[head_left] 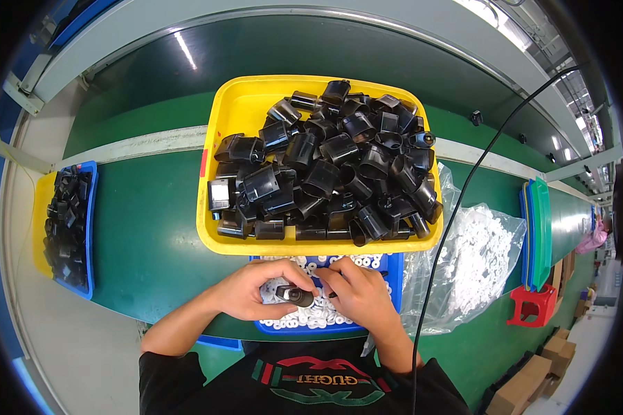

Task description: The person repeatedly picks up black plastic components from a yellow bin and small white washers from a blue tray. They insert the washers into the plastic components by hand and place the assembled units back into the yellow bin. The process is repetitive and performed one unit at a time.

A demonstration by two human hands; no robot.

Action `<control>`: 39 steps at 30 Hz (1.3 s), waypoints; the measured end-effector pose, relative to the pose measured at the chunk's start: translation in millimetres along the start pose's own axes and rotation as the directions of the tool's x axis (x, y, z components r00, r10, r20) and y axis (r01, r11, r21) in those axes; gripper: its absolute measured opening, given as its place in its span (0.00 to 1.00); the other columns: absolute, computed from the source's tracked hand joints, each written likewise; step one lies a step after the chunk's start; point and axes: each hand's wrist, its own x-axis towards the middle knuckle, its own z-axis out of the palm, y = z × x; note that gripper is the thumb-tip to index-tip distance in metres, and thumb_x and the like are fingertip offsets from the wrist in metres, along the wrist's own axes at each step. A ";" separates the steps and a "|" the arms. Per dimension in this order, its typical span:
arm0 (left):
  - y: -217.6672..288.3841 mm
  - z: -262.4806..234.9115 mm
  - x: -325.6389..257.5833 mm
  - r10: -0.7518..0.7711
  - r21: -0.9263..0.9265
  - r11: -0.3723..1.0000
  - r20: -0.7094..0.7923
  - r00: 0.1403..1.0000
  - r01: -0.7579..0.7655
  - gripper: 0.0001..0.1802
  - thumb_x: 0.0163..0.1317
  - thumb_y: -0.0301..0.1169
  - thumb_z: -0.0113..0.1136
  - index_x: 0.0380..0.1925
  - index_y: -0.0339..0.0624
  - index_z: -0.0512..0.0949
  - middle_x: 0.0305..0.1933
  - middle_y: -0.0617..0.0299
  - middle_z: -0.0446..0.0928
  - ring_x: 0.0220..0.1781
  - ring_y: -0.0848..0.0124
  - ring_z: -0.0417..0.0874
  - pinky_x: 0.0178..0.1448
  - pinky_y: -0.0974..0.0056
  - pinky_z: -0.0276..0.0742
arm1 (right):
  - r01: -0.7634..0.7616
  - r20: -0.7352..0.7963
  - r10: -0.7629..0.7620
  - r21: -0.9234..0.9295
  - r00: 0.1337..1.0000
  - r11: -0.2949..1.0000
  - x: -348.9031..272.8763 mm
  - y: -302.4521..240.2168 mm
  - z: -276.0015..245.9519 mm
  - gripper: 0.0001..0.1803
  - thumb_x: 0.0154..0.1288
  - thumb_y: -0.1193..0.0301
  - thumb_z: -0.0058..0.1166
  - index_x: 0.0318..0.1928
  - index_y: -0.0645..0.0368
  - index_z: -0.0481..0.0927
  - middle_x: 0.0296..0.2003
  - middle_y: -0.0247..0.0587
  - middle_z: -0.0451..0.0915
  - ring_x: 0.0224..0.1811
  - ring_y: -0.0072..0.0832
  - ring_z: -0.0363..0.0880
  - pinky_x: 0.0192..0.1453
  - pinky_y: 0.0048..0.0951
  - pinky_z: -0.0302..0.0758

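Observation:
My left hand holds a small black plastic housing over a blue tray filled with white rings. My right hand is closed beside it, fingertips touching the housing's end; whether it pinches a ring I cannot tell. Just beyond both hands stands a large yellow bin heaped with several black plastic housings.
A clear plastic bag of white rings lies to the right, crossed by a black cable. At the far left is a blue and yellow tray of black parts. Stacked green and blue trays and a red stool stand at right.

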 end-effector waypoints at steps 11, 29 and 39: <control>0.1 -3.6 0.9 -0.015 0.033 0.999 0.034 0.999 0.014 0.21 0.56 0.15 0.65 0.49 0.37 0.75 0.50 0.48 0.81 0.54 0.60 0.82 0.58 0.57 0.78 | -0.098 -0.064 0.093 -0.074 0.994 0.992 6.4 -8.2 -6.9 0.16 0.47 0.76 0.68 0.40 0.57 0.84 0.32 0.33 0.74 0.24 0.28 0.79 0.27 0.29 0.79; -0.7 1.2 1.3 0.006 0.159 0.987 -0.028 1.000 -0.001 0.24 0.52 0.22 0.71 0.51 0.40 0.78 0.50 0.58 0.81 0.50 0.63 0.83 0.55 0.61 0.78 | 0.038 -0.084 -0.035 0.034 0.996 0.999 1.3 0.1 -5.7 0.14 0.48 0.74 0.67 0.39 0.59 0.82 0.29 0.35 0.74 0.26 0.28 0.80 0.28 0.28 0.77; 9.0 2.6 5.5 0.137 0.319 0.940 -0.040 0.990 -0.117 0.26 0.49 0.20 0.72 0.51 0.41 0.81 0.51 0.56 0.82 0.51 0.58 0.83 0.57 0.58 0.78 | 0.046 -0.217 -0.031 0.066 0.976 0.997 -1.4 -0.2 -8.2 0.19 0.41 0.85 0.64 0.39 0.61 0.83 0.33 0.39 0.80 0.24 0.28 0.80 0.26 0.28 0.77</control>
